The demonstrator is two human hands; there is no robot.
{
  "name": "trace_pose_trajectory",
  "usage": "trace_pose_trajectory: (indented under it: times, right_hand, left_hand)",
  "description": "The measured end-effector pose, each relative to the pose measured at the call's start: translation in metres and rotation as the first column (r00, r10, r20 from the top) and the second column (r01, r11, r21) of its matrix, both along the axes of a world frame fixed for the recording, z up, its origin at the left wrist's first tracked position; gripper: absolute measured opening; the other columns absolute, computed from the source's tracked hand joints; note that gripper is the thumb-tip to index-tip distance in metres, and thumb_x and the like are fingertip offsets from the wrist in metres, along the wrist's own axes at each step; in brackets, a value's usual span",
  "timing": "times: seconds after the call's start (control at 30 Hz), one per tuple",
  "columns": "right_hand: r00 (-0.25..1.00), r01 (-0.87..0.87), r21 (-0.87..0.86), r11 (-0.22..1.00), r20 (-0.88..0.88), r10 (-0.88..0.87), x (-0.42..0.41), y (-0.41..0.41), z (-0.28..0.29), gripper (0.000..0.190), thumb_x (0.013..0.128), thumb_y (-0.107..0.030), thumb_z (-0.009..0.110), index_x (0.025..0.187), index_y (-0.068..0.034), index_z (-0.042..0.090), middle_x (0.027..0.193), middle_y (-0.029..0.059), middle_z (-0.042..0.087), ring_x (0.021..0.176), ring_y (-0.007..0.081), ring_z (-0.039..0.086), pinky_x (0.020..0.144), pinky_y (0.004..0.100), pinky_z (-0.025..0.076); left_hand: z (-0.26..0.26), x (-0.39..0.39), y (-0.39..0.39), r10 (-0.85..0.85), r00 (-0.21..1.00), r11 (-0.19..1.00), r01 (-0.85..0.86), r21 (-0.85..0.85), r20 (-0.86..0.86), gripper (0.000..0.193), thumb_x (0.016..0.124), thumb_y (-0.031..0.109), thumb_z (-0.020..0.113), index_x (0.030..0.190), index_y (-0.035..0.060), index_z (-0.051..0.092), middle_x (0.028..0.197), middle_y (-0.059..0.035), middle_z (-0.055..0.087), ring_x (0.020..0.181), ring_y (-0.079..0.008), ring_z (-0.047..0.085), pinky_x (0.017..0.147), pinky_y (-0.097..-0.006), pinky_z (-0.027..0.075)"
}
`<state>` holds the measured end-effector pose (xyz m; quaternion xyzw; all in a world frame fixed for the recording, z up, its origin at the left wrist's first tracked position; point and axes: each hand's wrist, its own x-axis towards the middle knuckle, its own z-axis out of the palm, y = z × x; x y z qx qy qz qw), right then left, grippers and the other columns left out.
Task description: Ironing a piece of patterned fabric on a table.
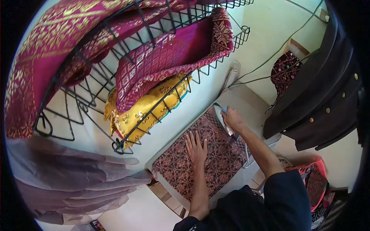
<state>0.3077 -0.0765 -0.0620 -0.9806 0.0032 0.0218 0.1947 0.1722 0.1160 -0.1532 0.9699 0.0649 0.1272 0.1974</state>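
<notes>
A patterned dark and pink cloth [173, 167] lies spread flat over a pale padded ironing surface [251, 96]. My right hand [232, 118] grips the handle of a clothes iron [221, 115], which rests at the cloth's far right edge. A pale cord [246, 156] loops down beside the cloth, below the iron. With fingers spread, my left hand [197, 150] presses palm down on the middle of the cloth. It holds nothing.
Above on the left, a black wire rack [107, 23] holds magenta brocade [173, 55] and yellow sequined cloth [150, 106]. Grey sheer fabric [81, 173] hangs at left. A dark buttoned jacket [315, 95] hangs at right, above a red laundry basket [322, 167] with cloth in it.
</notes>
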Motion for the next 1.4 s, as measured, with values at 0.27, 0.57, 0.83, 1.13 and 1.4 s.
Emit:
trace_pose_trajectory:
  times: [0.27, 0.57, 0.83, 1.13, 1.4]
  right_hand:
    - [0.949, -0.290, 0.000, 0.957, -0.125, 0.288, 0.033, -0.030, -0.006, 0.049, 0.092, -0.044, 0.062, 0.112, 0.000, 0.058, 0.091, 0.0282, 0.067, 0.088, 0.0457, 0.067, 0.081, 0.0523, 0.053]
    - [0.985, -0.172, 0.119, 0.978, 0.025, 0.170, 0.029, -0.029, 0.004, 0.036, 0.093, -0.035, 0.062, 0.103, -0.001, 0.059, 0.094, 0.0263, 0.068, 0.091, 0.0457, 0.066, 0.082, 0.0528, 0.053]
    - [0.941, -0.288, 0.063, 0.955, -0.165, 0.295, -0.092, -0.088, 0.001, 0.048, 0.094, -0.039, 0.060, 0.119, 0.001, 0.050, 0.089, 0.0292, 0.067, 0.087, 0.0488, 0.066, 0.080, 0.0560, 0.052]
    - [0.963, -0.209, 0.045, 0.977, -0.166, 0.214, -0.085, -0.119, 0.012, 0.046, 0.092, -0.045, 0.061, 0.117, -0.007, 0.059, 0.086, 0.0273, 0.067, 0.080, 0.0482, 0.066, 0.073, 0.0554, 0.053]
    - [0.903, -0.409, -0.044, 0.912, -0.163, 0.397, -0.092, -0.114, 0.005, 0.046, 0.092, -0.046, 0.060, 0.118, -0.008, 0.059, 0.080, 0.0264, 0.067, 0.081, 0.0457, 0.067, 0.077, 0.0546, 0.052]
  left_hand:
    - [0.002, 0.003, 0.004, -0.005, 0.997, 1.000, 0.006, 0.014, -0.076, 0.063, 0.103, 0.050, 0.039, 0.154, 0.0145, 0.032, 0.163, -0.0119, 0.019, 0.151, -0.0309, 0.014, 0.123, -0.0456, 0.010]
    - [0.004, 0.007, -0.005, 0.005, 0.997, 0.998, 0.000, 0.065, -0.072, 0.062, 0.102, 0.047, 0.042, 0.153, 0.0126, 0.035, 0.162, -0.0129, 0.022, 0.150, -0.0325, 0.014, 0.122, -0.0467, 0.012]
    - [0.009, 0.007, -0.003, 0.031, 0.994, 0.995, -0.021, 0.093, -0.108, 0.061, 0.102, 0.047, 0.041, 0.153, 0.0125, 0.035, 0.162, -0.0125, 0.021, 0.151, -0.0315, 0.014, 0.122, -0.0459, 0.013]
    - [0.006, 0.012, -0.004, 0.017, 0.994, 0.994, -0.005, 0.109, -0.108, 0.061, 0.103, 0.047, 0.042, 0.153, 0.0136, 0.034, 0.162, -0.0123, 0.021, 0.151, -0.0310, 0.013, 0.122, -0.0466, 0.013]
    - [0.007, 0.006, -0.009, 0.052, 0.992, 0.986, -0.033, 0.164, -0.113, 0.063, 0.103, 0.046, 0.040, 0.153, 0.0089, 0.033, 0.162, -0.0161, 0.020, 0.151, -0.0339, 0.012, 0.122, -0.0501, 0.007]
